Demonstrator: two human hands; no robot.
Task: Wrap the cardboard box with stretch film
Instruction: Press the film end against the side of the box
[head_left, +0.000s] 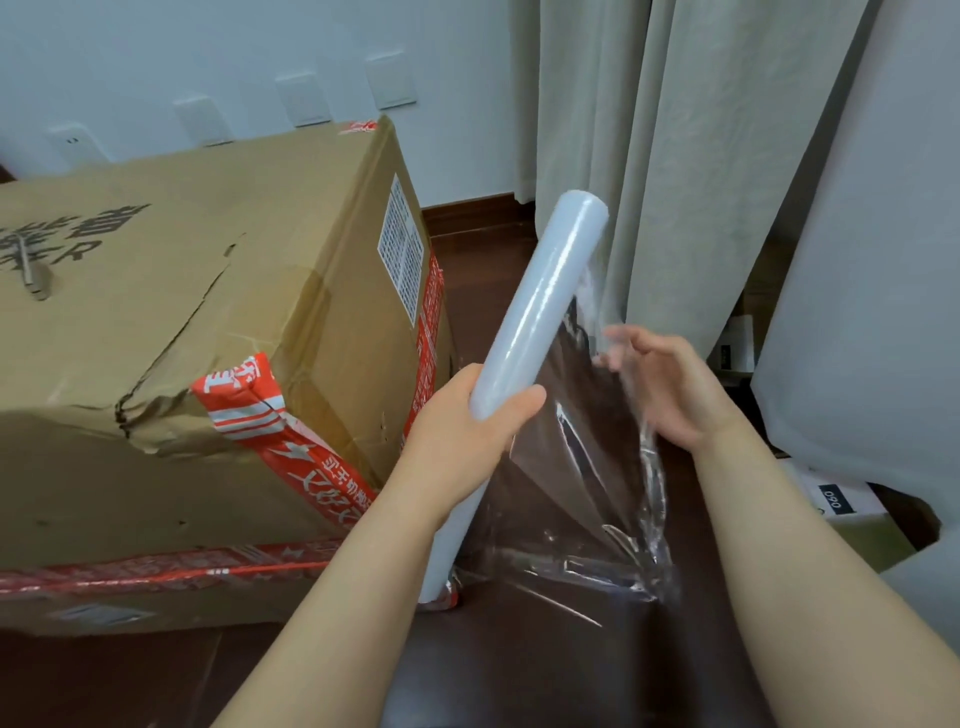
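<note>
A large dented cardboard box (171, 332) with red-and-white tape stands on the dark floor at the left. My left hand (467, 431) grips a long white roll of stretch film (540, 306), held tilted with its top leaning right, just beside the box's right corner. A loose sheet of clear film (587, 483) hangs from the roll to the right. My right hand (660, 384) holds the crumpled free edge of that sheet with curled fingers, apart from the box.
Pale curtains (701, 156) hang close behind and to the right of my hands. A white wall with switch plates (301, 98) runs behind the box. A small white carton (841, 499) lies at the right by the curtain. Dark wooden floor (519, 665) lies in front.
</note>
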